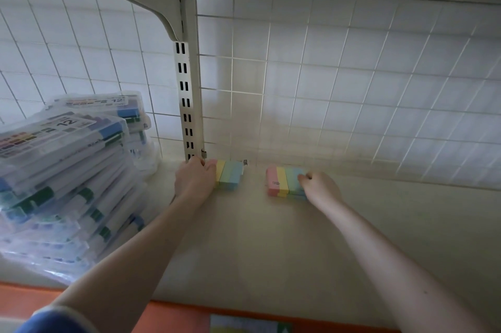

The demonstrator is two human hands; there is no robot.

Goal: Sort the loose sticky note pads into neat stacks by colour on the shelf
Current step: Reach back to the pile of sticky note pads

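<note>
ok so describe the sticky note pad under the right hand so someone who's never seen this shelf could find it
Start at the slotted upright post at the back of the cream shelf and move right along the shelf floor. Two striped pads lie there; the one meant is the right-hand pad, with the right hand on its blue end. Unlike the left-hand pad, which the left hand holds by the post, it shows a small printed label on its pink strip.

Cases (62, 159) left of both pads (229, 174)

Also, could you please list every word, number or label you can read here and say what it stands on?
"12": label of the front clear plastic case.
"12": label of the rear clear plastic case.
Other print on both case labels: too blurred to read.
Small dark print on the right sticky note pad: too small to read.
</note>
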